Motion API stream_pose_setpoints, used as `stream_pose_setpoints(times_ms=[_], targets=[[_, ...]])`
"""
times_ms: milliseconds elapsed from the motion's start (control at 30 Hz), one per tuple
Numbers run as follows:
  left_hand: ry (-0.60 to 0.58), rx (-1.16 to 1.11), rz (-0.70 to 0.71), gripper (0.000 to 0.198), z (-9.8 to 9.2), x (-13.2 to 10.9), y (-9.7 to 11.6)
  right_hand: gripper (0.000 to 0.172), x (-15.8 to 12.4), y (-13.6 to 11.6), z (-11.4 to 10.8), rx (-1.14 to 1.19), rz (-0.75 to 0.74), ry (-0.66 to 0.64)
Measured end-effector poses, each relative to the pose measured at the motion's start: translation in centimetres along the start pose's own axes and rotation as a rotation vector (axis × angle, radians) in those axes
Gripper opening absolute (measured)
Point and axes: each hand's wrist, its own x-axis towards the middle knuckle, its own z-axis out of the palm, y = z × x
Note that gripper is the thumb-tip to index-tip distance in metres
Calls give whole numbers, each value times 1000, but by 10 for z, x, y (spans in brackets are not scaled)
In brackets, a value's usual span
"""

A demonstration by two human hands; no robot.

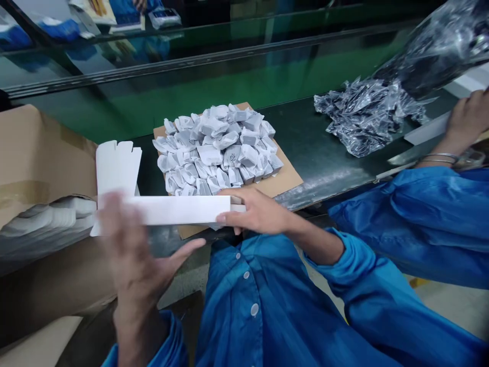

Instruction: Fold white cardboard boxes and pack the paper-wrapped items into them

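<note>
A long, narrow white carton [179, 210] lies level in front of me, with flaps showing at its right end. My right hand [255, 210] grips that end, thumb in front and fingers behind. Near the carton's left end, my left hand [141, 255] is smeared by motion, its thumb stretched away from the raised fingers; I see nothing held in it. Behind the carton, many small items in white wrapping [217, 148] stand packed in rows on a brown cardboard sheet [288, 171]. Flat white carton blanks [117, 165] lie to the left, partly behind my left hand.
At left stands an open cardboard box [49, 153] with white pieces [49, 216] inside. Crumpled clear plastic [362, 114] lies on the dark conveyor belt [301, 122] at right. A co-worker's hand [468, 117] is at the right edge. A green wall [160, 84] runs behind.
</note>
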Motion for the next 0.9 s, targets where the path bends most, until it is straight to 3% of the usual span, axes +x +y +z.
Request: stream_pose_setpoints(times_ms=[67, 133, 200, 233, 300, 400, 533, 633, 767, 900], targets=[[-50, 84, 73, 61, -1, 14, -7, 41, 6, -7, -20, -99, -87, -41], [-103, 214, 162, 55, -1, 30, -16, 42, 3, -5, -29, -309, -124, 201], [-140, 366, 225, 48, 2, 46, -26, 42, -7, 8, -27, -552, -24, 479], [-159, 432, 237, 49, 5, 54, -32, 43, -12, 18, -24, -655, 51, 532], [-201, 510, 226, 58, 14, 65, -40, 48, -18, 41, -14, -764, 152, 510], [-293, 487, 198, 74, 27, 72, -46, 46, -19, 68, -5, -724, 188, 542], [-306, 411, 241, 84, 32, 74, -41, 31, -21, 77, -19, -617, 207, 550], [-349, 354, 338, 73, 32, 80, -36, 30, -27, 75, -31, -623, 207, 578], [-409, 318, 368, 57, 40, 85, -38, 32, -36, 79, -25, -743, 145, 658], [-358, 260, 372, 44, 40, 84, -42, 43, -40, 90, -17, -1046, -63, 522]])
